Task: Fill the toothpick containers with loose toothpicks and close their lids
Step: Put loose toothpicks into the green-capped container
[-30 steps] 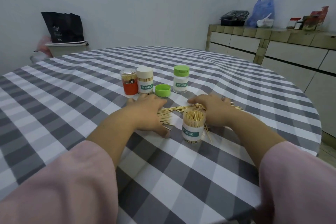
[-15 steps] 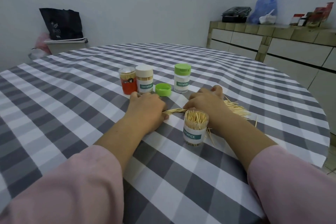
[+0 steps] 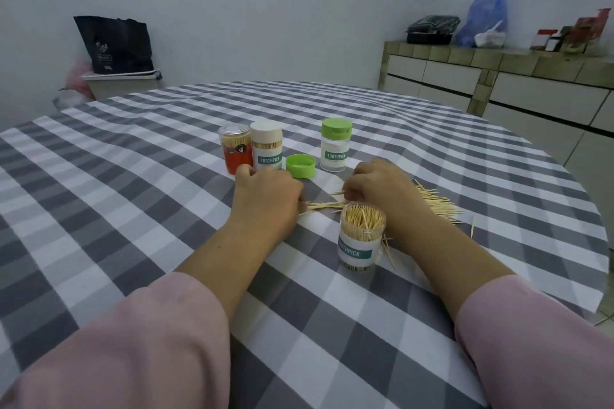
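Green-lidded jar point(image 3: 335, 149) and two others at the far side look capped; the near jar point(image 3: 360, 240) is full, its lid point(image 3: 300, 166) off. Both hands point(image 3: 265, 197) point(image 3: 382, 191) curl around loose toothpicks point(image 3: 324, 205), more lying right.

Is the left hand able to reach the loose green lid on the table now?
Probably yes: the loose green lid lies just beyond the left hand, with nothing between them, though that hand holds loose toothpicks.
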